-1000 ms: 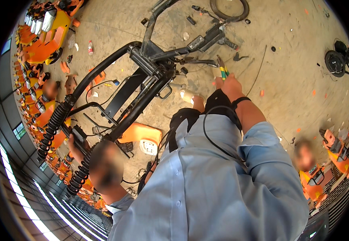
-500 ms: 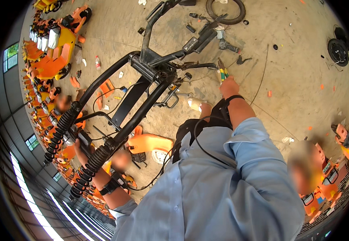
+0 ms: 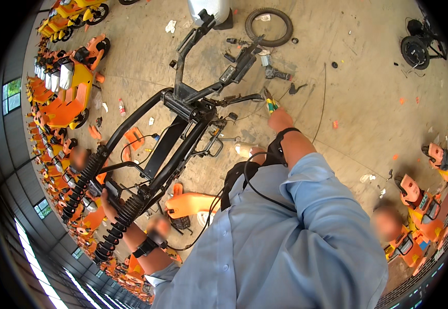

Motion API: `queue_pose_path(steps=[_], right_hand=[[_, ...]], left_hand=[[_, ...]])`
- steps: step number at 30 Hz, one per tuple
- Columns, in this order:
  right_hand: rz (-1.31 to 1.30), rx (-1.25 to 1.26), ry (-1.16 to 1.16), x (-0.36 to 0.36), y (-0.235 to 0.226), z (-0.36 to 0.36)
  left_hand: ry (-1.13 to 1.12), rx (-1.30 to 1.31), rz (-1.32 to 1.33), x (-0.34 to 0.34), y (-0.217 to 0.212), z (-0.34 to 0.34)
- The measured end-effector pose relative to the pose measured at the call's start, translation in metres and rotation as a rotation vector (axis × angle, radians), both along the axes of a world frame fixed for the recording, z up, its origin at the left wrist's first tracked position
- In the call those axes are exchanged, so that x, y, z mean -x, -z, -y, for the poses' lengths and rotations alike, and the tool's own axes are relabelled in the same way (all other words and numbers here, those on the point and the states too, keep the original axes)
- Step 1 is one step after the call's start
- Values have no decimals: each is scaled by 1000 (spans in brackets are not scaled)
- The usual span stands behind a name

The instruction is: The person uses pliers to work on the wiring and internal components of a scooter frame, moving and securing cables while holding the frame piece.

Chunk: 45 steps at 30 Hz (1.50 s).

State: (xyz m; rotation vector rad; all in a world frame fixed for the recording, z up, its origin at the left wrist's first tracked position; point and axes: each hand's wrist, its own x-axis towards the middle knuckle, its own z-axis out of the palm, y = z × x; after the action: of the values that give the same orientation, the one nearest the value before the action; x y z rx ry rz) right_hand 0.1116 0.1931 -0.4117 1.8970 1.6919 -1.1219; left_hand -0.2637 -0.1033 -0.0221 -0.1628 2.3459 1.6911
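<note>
The black scooter frame [image 3: 183,129] stood stripped on the concrete floor [image 3: 368,103], looking heavy, stiff and awkward. The left hand [image 3: 108,203] gripped it beside the coil springs [image 3: 118,226], a sound hold; the right hand [image 3: 279,119] was closed on yellow-green pliers [image 3: 270,104] at the brake lever [image 3: 242,98].

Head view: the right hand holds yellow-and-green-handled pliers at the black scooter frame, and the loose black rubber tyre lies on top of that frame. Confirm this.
Not quite. In the head view the loose black rubber tyre lies flat on the concrete floor, beyond the black scooter frame, not on it. The right hand does hold the yellow-and-green-handled pliers at the frame.
</note>
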Motion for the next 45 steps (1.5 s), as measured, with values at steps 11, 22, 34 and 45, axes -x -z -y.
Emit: queue_pose_path(steps=[11,22,34,45], right_hand=[[-121,258,-115,-11,-18,-30],[-316,54,-27,39,-93,-1],[-106,34,-11,60,-78,5],[-105,-22,-84,72,-36,30]], left_hand=[[-27,-1,12,21,8,16],[-11,-47,0,15,7,11],[-35,-61,10,13,10,12],[-11,34,-28,12,4,14]])
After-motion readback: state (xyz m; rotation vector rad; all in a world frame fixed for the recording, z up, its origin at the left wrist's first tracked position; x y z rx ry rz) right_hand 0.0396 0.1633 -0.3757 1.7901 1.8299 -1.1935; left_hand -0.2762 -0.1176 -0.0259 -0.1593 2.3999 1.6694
